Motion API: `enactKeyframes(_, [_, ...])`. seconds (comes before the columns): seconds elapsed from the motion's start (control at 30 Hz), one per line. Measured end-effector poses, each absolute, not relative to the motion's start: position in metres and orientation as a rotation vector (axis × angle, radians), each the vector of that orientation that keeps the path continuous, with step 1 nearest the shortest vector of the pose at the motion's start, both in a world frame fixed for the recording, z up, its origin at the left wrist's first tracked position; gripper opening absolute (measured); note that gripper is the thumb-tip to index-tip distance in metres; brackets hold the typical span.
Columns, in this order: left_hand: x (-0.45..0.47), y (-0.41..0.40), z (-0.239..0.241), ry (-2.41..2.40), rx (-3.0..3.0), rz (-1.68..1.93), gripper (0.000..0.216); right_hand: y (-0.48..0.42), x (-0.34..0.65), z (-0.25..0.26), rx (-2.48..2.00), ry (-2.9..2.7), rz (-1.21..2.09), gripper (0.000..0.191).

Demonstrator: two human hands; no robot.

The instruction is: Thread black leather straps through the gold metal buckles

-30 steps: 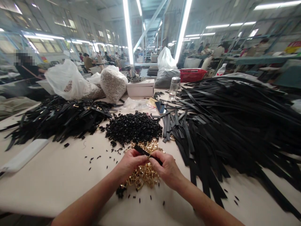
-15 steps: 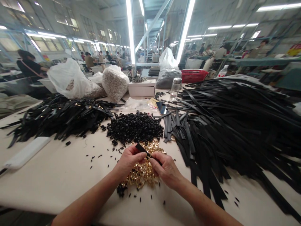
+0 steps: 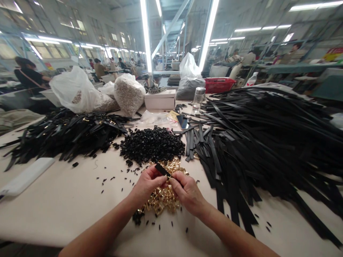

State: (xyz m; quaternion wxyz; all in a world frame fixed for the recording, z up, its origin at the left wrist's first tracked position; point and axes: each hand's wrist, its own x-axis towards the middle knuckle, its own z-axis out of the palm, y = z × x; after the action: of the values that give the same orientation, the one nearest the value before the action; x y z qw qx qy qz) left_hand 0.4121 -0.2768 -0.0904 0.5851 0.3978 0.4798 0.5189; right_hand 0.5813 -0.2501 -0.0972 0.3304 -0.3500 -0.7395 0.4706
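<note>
Both hands meet over a pile of gold buckles (image 3: 164, 200), pinching one short black strap (image 3: 162, 170). My left hand (image 3: 148, 182) grips the strap from the left, its flat end sticking up past the fingers. On the other side, my right hand (image 3: 188, 188) has thumb and fingers closed on the strap where a small gold buckle (image 3: 168, 176) shows. The fingers partly hide that buckle, so how the strap passes through it cannot be made out. Just beyond the hands lies a heap of small black loops (image 3: 153, 144).
Long black straps (image 3: 268, 135) cover the right side. Black straps with gold buckles (image 3: 72, 134) are heaped at left, near a white flat bar (image 3: 28, 175). Behind stand filled plastic bags (image 3: 129, 93), a white box (image 3: 160, 100), a glass jar (image 3: 197, 99) and a red basket (image 3: 219, 85).
The whole view has shifted slightly, with the background moving a little left. Both hands keep hold of the strap and buckle in nearly the same pose.
</note>
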Motion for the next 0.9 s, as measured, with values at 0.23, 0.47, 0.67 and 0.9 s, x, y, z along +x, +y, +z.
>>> enactKeyframes(0.23, [0.413, -0.277, -0.094, 1.138, 1.023, 1.187, 0.015, -0.254, 0.583, -0.091, -0.957, -2.09, 1.007, 0.026])
enactKeyframes(0.47, [0.415, -0.285, -0.093, 1.237, 1.442, 1.25, 0.014, -0.246, 0.59, -0.086, -1.136, -2.197, 0.681, 0.03])
enactKeyframes(0.67, [0.407, -0.284, -0.083, 1.059, 1.219, 1.145, 0.021, -0.24, 0.596, -0.08, -0.909, -2.24, 0.897, 0.033])
enactKeyframes(0.9, [0.397, -0.281, -0.08, 0.955, 1.122, 0.936, 0.027, -0.238, 0.6, -0.074, -0.729, -2.306, 1.084, 0.029])
